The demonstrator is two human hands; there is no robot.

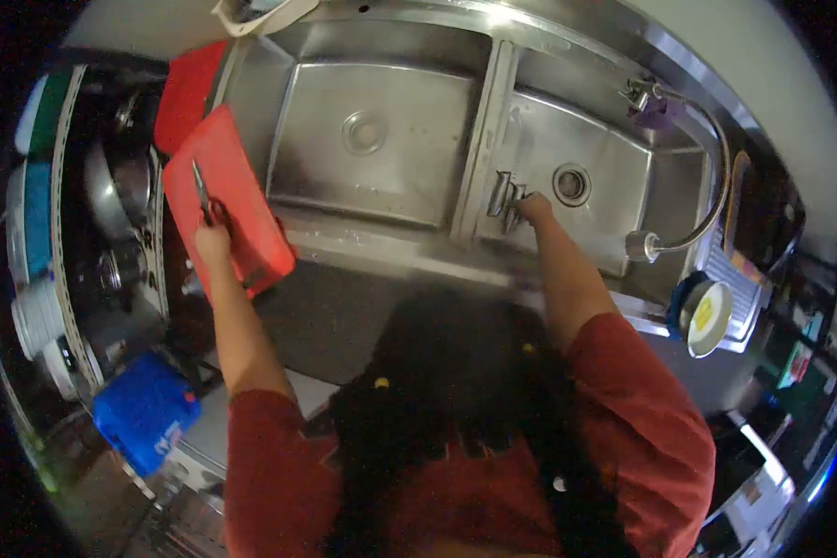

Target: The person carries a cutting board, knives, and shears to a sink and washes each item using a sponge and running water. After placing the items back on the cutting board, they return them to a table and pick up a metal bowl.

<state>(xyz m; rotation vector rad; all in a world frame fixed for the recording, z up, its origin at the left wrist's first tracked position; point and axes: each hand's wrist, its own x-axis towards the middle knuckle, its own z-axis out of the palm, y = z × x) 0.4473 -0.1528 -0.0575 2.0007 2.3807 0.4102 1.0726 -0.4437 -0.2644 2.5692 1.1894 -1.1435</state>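
Observation:
My left hand (pixel 213 244) is closed at the dark handles of the scissors (pixel 201 190). Their blades point away from me over a red plastic board or tray (pixel 260 219) by the left sink. My right hand (pixel 532 205) reaches down into the right basin (pixel 609 139), left of its drain. Its fingers are closed at a small shiny metal piece (pixel 513 216), whose kind I cannot make out. A second, similar metal piece (pixel 499 192) is just left of it.
The left steel basin (pixel 391 139) lies between my hands. A flexible hose tap (pixel 722 177) arches over the right side. At the right counter is a pale bowl (pixel 711 321) with something yellow inside. Shelves with pots (pixel 112 186) and a blue container (pixel 147 409) stand left.

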